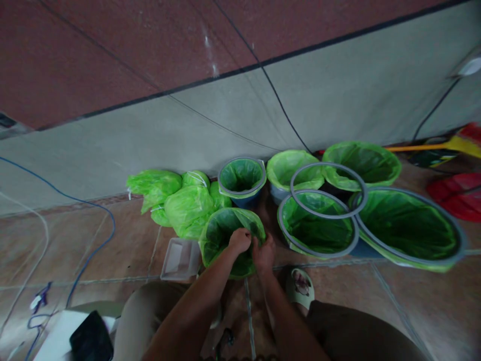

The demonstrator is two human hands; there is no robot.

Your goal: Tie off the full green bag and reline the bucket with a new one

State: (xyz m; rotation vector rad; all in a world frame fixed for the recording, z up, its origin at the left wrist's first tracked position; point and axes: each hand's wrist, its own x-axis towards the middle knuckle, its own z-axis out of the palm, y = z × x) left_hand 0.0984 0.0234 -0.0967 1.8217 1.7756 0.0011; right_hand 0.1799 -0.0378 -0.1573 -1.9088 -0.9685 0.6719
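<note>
Between my knees stands a bin lined with a green trash bag (221,228), its edge folded outward over the rim. My left hand (240,239) is inside the mouth, fingers closed near the bag's right side. Close beside it, my right hand (264,250) grips the bag at the right rim, fingers curled. Whatever the left fingertips pinch is too small to make out, though the bag lies right against them. A loose grey ring (359,205) rests across the bins to the right, apart from both hands.
Several lined bins stand along the wall, including a small blue one (244,193) and a large one (456,245) at right. Tied green bags (190,208) lie left, above a clear plastic tray (176,273). A blue cable (112,220) crosses the floor; a red dustpan (456,198) sits far right.
</note>
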